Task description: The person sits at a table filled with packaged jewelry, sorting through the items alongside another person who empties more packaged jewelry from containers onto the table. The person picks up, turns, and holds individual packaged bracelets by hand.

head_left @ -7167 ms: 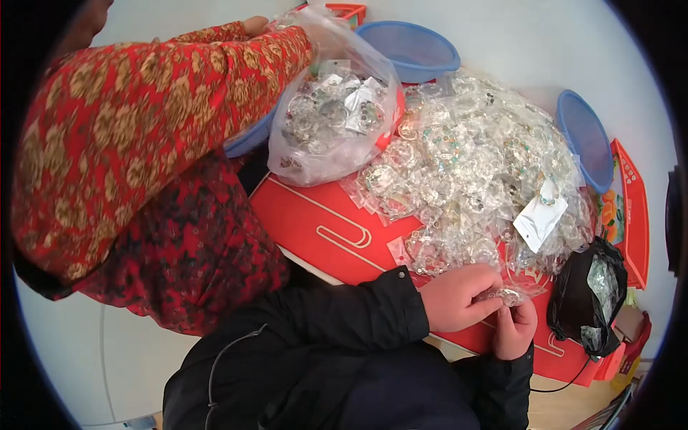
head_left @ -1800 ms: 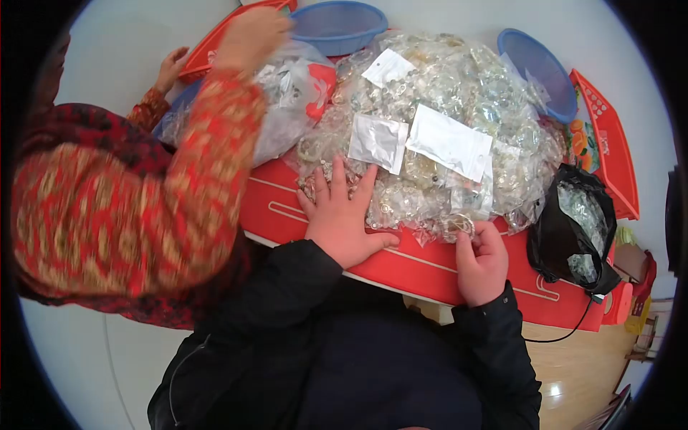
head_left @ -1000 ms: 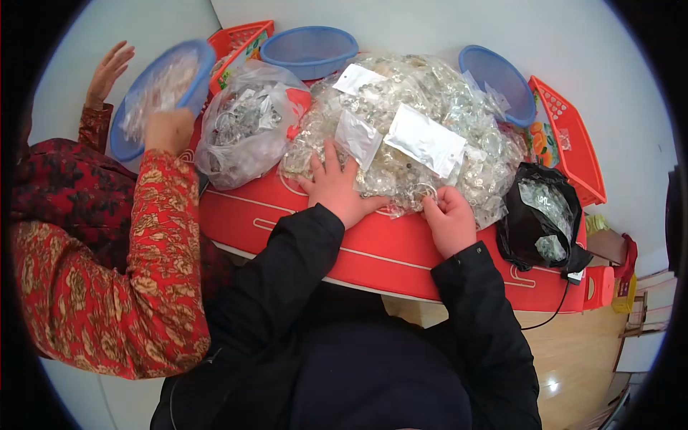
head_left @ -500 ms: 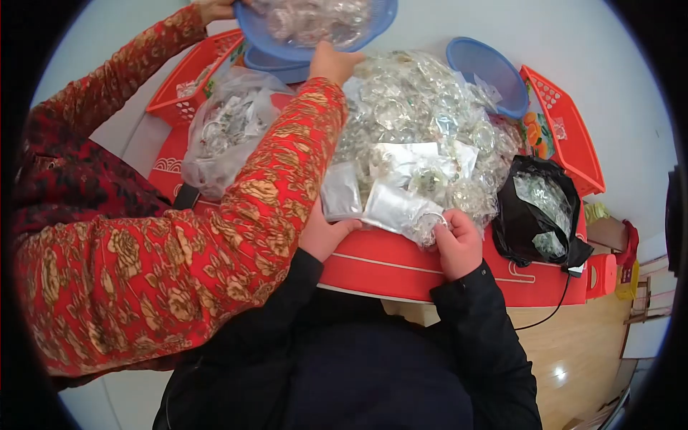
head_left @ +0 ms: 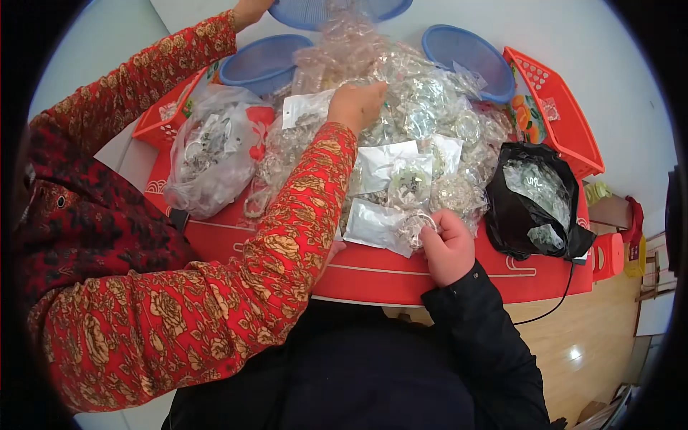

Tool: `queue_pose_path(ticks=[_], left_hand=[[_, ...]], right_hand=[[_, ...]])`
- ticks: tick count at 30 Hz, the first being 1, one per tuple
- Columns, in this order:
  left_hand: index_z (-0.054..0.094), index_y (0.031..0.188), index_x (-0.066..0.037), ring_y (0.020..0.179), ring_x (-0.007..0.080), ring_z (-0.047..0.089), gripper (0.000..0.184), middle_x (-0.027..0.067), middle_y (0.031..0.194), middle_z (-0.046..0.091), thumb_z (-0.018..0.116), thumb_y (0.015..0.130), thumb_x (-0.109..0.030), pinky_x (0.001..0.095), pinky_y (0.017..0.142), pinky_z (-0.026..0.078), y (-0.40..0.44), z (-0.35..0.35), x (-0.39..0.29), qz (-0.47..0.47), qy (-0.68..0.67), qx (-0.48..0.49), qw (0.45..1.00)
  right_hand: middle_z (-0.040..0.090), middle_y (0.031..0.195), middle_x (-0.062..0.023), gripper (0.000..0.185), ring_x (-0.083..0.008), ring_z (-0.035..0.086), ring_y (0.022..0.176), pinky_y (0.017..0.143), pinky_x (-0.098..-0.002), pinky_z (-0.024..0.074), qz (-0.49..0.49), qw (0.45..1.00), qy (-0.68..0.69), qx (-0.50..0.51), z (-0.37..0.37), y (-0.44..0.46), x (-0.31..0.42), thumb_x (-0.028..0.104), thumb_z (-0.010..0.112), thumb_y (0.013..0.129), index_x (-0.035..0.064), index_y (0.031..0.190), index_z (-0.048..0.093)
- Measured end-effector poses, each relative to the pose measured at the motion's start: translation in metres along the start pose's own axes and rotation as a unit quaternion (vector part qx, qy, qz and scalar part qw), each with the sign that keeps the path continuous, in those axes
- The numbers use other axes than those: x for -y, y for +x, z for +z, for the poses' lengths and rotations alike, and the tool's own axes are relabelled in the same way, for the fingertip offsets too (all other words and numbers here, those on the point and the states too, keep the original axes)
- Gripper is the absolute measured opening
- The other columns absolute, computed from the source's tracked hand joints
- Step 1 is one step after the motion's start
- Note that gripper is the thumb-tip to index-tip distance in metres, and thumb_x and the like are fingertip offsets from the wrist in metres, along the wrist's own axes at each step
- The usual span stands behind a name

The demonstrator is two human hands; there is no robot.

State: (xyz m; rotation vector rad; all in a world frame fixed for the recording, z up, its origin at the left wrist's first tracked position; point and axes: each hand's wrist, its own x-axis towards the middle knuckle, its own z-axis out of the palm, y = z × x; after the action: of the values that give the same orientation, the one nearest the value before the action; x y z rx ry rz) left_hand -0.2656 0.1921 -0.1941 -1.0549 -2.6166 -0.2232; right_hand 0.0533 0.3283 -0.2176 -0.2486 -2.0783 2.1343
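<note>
My right hand (head_left: 450,247) is closed in a pinch on a silvery bracelet (head_left: 414,231) at the table's front edge. The bracelet lies against the right end of a flat silver pouch (head_left: 374,222). Of my left hand (head_left: 335,250) only a sliver shows past a co-worker's patterned sleeve (head_left: 287,236); its fingers are hidden. Just beyond my hands rises a heap of clear-bagged bracelets (head_left: 423,107), with white pouches (head_left: 385,166) on its near side.
A co-worker's hand (head_left: 355,106) rests over the heap; their other hand (head_left: 251,10) is by a tilted blue basket (head_left: 304,16). Blue baskets (head_left: 469,61) and red baskets (head_left: 562,122) stand behind. A clear bag (head_left: 208,154) sits left, a black bag (head_left: 505,222) right.
The co-worker's blue basket has moved back and its bagged pieces now spill onto the heap. Their near arm has shifted right and covers most of my left hand. My right hand keeps the bracelet.
</note>
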Motion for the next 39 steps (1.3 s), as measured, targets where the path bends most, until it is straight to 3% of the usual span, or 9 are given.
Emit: queue_pose_path(ticks=[9,14,18,21,22,28,33,36,39], left_hand=[[0.06,0.13,-0.009,0.116,0.0386,0.056,0.049,0.0219,0.125,0.057,0.071,0.088,-0.03,0.0515,0.1,0.041,-0.031,-0.008,-0.013,-0.024,-0.057,-0.114,0.992],[0.055,0.14,-0.007,0.132,0.0406,0.046,0.066,0.0232,0.142,0.048,0.079,0.083,-0.031,0.0511,0.112,0.034,-0.19,-0.028,-0.066,-0.097,-0.262,-0.16,0.947],[0.052,0.148,-0.005,0.145,0.0421,0.039,0.081,0.0241,0.156,0.041,0.086,0.079,-0.031,0.0509,0.122,0.028,-0.272,-0.051,-0.093,-0.194,-0.334,-0.073,0.919],[0.06,0.143,-0.017,0.148,0.045,0.031,0.07,0.0224,0.157,0.039,0.084,0.079,-0.029,0.0608,0.122,0.021,-0.267,-0.078,-0.099,-0.065,-0.041,-0.056,0.995],[0.068,0.135,-0.029,0.149,0.0458,0.028,0.057,0.0189,0.159,0.039,0.083,0.08,-0.028,0.0671,0.12,0.018,-0.266,-0.077,-0.101,-0.078,-0.069,-0.028,0.994],[0.072,0.13,-0.031,0.149,0.0432,0.03,0.048,0.0144,0.159,0.04,0.08,0.083,-0.023,0.0649,0.12,0.02,-0.264,-0.081,-0.106,-0.009,-0.001,0.01,1.0],[0.074,0.125,-0.024,0.145,0.0411,0.036,0.046,0.0136,0.153,0.048,0.08,0.08,-0.017,0.0608,0.119,0.024,-0.263,-0.073,-0.101,0.042,-0.043,-0.072,0.996],[0.073,0.118,-0.014,0.13,0.039,0.051,0.04,0.0162,0.14,0.057,0.077,0.079,-0.007,0.0527,0.11,0.038,-0.256,-0.073,-0.094,0.104,-0.092,-0.135,0.981],[0.069,0.114,-0.005,0.107,0.0312,0.063,0.032,0.0179,0.124,0.062,0.07,0.083,0.004,0.0399,0.092,0.051,-0.243,-0.078,-0.109,0.07,-0.291,-0.171,0.939]], right_hand=[[0.062,0.077,0.0011,0.005,-0.0027,0.055,0.066,0.057,-0.0228,0.0422,-0.01,1.0,-0.023,-0.006,0.003,-0.001,-0.004,0.005,0.06,0.099,0.0024,0.095,0.059],[0.062,0.075,0.0018,0.005,-0.0025,0.054,0.065,0.056,-0.0226,0.041,-0.014,1.0,-0.024,-0.007,0.003,-0.001,-0.008,0.005,0.061,0.099,0.0027,0.096,0.06],[0.062,0.076,0.0024,0.005,-0.002,0.053,0.065,0.056,-0.0226,0.0411,-0.023,0.999,-0.034,-0.008,0.004,-0.002,-0.005,0.005,0.061,0.1,0.0023,0.096,0.06],[0.062,0.076,0.0027,0.005,-0.0016,0.053,0.066,0.057,-0.0224,0.0412,-0.017,1.0,-0.015,-0.015,0.003,-0.001,-0.008,0.006,0.062,0.1,0.0018,0.098,0.06],[0.062,0.076,0.0027,0.006,-0.0015,0.053,0.067,0.058,-0.0223,0.0413,-0.013,1.0,-0.013,-0.02,0.004,0.0,-0.007,0.007,0.062,0.1,0.0017,0.099,0.061],[0.067,0.087,-0.0007,0.009,-0.0061,0.062,0.072,0.065,-0.0226,0.0506,0.034,0.998,0.055,-0.001,-0.003,0.0,-0.004,0.006,0.062,0.101,0.0015,0.109,0.06],[0.067,0.088,-0.001,0.012,-0.0061,0.06,0.07,0.064,-0.022,0.0496,0.031,0.995,0.09,-0.002,-0.004,-0.001,0.002,0.005,0.064,0.1,0.001,0.111,0.061],[0.067,0.089,-0.001,0.014,-0.0058,0.059,0.07,0.064,-0.0217,0.0492,0.021,0.996,0.086,0.017,-0.008,-0.001,0.0,0.005,0.065,0.1,0.0009,0.113,0.061],[0.067,0.09,-0.001,0.016,-0.0053,0.058,0.071,0.063,-0.0215,0.0489,0.012,0.994,0.101,0.031,-0.009,-0.001,-0.005,0.004,0.066,0.099,0.001,0.114,0.061]])
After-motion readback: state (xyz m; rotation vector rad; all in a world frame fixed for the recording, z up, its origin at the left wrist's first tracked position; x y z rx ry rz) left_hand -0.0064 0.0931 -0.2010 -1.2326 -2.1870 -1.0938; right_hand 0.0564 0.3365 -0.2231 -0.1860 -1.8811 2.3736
